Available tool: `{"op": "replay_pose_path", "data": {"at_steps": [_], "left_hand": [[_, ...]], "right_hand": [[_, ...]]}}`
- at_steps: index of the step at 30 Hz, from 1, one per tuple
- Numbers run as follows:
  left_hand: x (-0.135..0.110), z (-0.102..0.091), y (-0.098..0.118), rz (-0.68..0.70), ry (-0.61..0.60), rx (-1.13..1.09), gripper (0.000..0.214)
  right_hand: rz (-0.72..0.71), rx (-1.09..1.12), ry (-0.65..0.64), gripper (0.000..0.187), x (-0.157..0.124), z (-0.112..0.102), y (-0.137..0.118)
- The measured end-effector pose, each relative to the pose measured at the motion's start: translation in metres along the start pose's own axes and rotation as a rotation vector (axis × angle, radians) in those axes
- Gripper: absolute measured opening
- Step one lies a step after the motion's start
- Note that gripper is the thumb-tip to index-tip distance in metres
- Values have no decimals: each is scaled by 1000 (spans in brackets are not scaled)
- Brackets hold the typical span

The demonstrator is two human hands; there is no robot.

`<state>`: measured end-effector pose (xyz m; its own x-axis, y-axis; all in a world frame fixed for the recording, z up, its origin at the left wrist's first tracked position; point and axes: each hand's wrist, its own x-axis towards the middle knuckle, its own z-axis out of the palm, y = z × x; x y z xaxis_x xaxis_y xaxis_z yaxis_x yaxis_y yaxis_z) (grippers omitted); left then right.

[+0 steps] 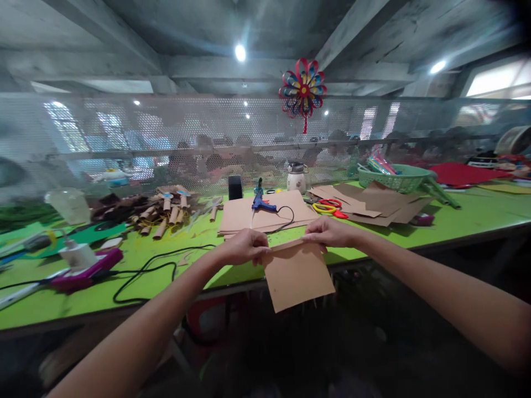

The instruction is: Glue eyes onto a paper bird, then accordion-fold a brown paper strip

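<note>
A sheet of brown kraft paper (298, 279) hangs down over the table's front edge, its top edge folded or curled over. My left hand (245, 246) pinches the top left corner, and my right hand (327, 232) pinches the top right. Just beyond my hands, a blue glue gun (264, 205) with a black cord rests on a stack of brown paper (232, 216). Scissors with yellow and red handles (327, 208) lie right of the stack, past my right hand.
Loose brown sheets (381, 202) and a green basket (394, 178) are at the right. Rolled brown paper tubes (170, 213) are heaped at the left. A purple power strip (87, 271) and black cable (145, 271) lie on the green table (199, 279). A mesh screen (199, 138) stands behind.
</note>
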<state>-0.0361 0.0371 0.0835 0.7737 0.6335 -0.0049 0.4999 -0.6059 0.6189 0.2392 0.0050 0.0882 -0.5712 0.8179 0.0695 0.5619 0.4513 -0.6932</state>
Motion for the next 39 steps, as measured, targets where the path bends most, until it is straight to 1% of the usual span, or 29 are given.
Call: {"op": "replay_pose_path", "data": {"at_steps": [2, 4, 7, 10, 12, 14, 18, 22, 25, 31, 35, 39], "left_hand": [[3, -4, -1, 20, 19, 90, 26], [7, -7, 1, 32, -5, 148, 26], [15, -7, 10, 1, -69, 108, 29], [20, -3, 15, 5, -54, 35, 29], [22, -1, 13, 28, -59, -59, 29], [21, 0, 9, 37, -68, -148, 31], [19, 1, 1, 6, -72, -217, 32], [20, 1, -1, -21, -70, -249, 31], [21, 1, -4, -13, -56, -280, 29], [18, 0, -6, -31, -38, -291, 32], [16, 1, -4, -57, -12, -320, 31], [15, 4, -3, -56, 5, -370, 30]], "right_hand": [[-5, 16, -13, 40, 1, 1, 0], [-6, 8, -19, 40, 3, 2, -1], [9, -21, -13, 41, 7, 2, -1], [13, 16, 34, 41, 10, 0, 2], [15, 97, 87, 45, 11, -2, 7], [30, 222, 121, 52, 10, -2, 12], [58, 449, 142, 58, 8, 2, 16], [65, 552, 164, 57, 10, 9, 13], [80, 611, 130, 56, 13, 13, 12], [93, 635, 120, 51, 14, 17, 10], [86, 543, 177, 42, 12, 19, 4], [147, 580, 234, 40, 12, 24, -4]]}}
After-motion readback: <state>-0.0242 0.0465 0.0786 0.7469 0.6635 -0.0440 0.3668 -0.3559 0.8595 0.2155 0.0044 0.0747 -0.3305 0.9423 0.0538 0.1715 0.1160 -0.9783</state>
